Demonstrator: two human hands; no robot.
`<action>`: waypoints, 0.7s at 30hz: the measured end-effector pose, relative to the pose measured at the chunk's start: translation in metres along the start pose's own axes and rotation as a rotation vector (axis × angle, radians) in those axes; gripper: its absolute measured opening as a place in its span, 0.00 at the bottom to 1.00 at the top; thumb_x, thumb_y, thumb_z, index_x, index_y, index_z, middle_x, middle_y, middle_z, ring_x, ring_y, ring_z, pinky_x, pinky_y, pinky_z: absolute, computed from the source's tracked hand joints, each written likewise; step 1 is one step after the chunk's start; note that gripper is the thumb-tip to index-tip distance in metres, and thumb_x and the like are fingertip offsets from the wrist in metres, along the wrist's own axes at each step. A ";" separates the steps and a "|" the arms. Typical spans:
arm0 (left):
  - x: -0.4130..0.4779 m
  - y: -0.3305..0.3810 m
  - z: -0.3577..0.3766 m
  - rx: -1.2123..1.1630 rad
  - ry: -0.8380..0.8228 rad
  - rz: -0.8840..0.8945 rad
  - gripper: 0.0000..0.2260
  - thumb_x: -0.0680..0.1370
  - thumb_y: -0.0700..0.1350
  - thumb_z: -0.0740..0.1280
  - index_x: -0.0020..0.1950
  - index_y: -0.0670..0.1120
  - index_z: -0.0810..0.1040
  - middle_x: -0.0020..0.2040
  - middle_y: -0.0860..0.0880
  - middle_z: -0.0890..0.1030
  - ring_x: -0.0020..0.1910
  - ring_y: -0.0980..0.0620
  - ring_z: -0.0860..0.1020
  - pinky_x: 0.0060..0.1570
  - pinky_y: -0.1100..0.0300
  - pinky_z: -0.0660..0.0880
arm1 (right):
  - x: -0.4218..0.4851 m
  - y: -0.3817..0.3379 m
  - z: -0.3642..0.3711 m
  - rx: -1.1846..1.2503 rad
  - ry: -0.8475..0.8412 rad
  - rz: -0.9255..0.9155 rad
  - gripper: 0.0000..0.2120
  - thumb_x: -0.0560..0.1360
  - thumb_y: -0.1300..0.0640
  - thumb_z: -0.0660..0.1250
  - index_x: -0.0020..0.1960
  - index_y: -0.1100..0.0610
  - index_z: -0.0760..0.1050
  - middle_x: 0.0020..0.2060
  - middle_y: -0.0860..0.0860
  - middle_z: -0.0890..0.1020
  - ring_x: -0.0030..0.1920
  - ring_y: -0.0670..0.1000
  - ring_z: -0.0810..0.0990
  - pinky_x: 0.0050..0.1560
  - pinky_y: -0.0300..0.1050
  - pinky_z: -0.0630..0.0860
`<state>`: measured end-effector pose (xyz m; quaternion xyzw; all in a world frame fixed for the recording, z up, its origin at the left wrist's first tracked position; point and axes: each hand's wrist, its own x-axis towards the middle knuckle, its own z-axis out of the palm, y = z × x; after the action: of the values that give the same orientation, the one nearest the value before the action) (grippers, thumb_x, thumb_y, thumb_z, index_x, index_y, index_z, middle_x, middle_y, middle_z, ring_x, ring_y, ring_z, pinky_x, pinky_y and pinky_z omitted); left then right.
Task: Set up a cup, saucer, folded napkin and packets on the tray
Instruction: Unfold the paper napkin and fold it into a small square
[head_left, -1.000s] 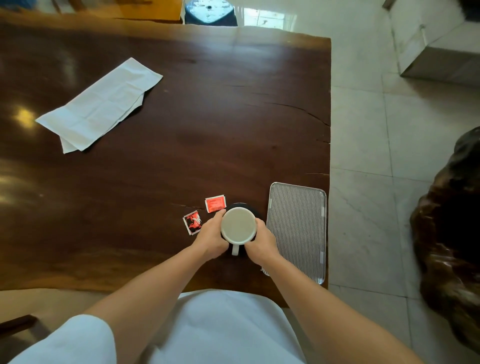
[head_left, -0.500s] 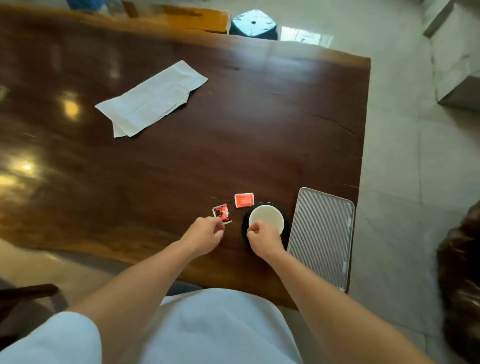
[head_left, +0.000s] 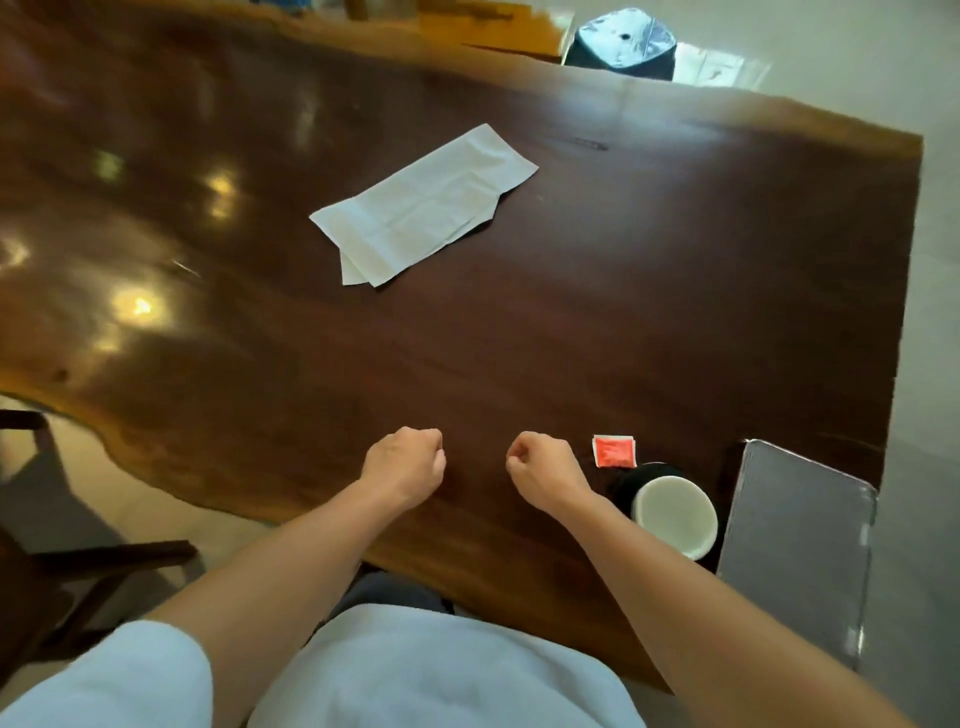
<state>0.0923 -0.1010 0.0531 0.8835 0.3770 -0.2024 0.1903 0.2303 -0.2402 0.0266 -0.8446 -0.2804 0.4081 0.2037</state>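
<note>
A white cup (head_left: 675, 512) stands on a dark saucer (head_left: 625, 486) near the table's front right. Right of them lies the ribbed grey tray (head_left: 800, 545), with nothing on it. An orange-red packet (head_left: 614, 451) lies just behind the saucer. The white folded napkin (head_left: 426, 208) lies far back at the table's middle. My left hand (head_left: 405, 465) and my right hand (head_left: 543, 467) hover as loose fists over the wood, left of the cup, and nothing shows in either. The second, red and black packet is out of sight.
The dark wooden table (head_left: 519, 338) ends just right of the tray, with pale floor tiles beyond. A blue stool (head_left: 621, 44) stands past the far edge. A dark chair (head_left: 52, 551) is at the lower left.
Both hands have let go of the cup and moved left, away from it, closing into fists. The view has swung left. The red and black packet no longer shows.
</note>
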 end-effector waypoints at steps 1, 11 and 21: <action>0.014 -0.011 -0.007 0.012 -0.006 0.010 0.11 0.83 0.51 0.59 0.54 0.49 0.80 0.46 0.49 0.83 0.44 0.48 0.81 0.45 0.52 0.80 | 0.013 -0.012 0.001 -0.002 0.007 0.009 0.07 0.78 0.56 0.63 0.50 0.52 0.80 0.45 0.49 0.81 0.44 0.49 0.78 0.40 0.42 0.74; 0.172 -0.114 -0.078 0.033 -0.046 0.082 0.09 0.82 0.51 0.61 0.54 0.50 0.79 0.49 0.48 0.83 0.48 0.45 0.82 0.47 0.51 0.79 | 0.161 -0.150 0.036 0.018 0.080 0.120 0.09 0.78 0.54 0.65 0.56 0.52 0.78 0.49 0.50 0.82 0.49 0.52 0.81 0.53 0.53 0.81; 0.275 -0.186 -0.095 -0.411 0.115 -0.334 0.14 0.79 0.51 0.69 0.63 0.48 0.78 0.50 0.51 0.83 0.56 0.45 0.80 0.53 0.53 0.76 | 0.274 -0.242 0.072 -0.157 0.191 -0.026 0.20 0.78 0.52 0.68 0.67 0.55 0.70 0.62 0.54 0.73 0.56 0.57 0.78 0.47 0.51 0.77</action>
<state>0.1485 0.2274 -0.0392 0.7620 0.5610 -0.0997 0.3078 0.2383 0.1270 -0.0345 -0.8892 -0.3017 0.2999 0.1682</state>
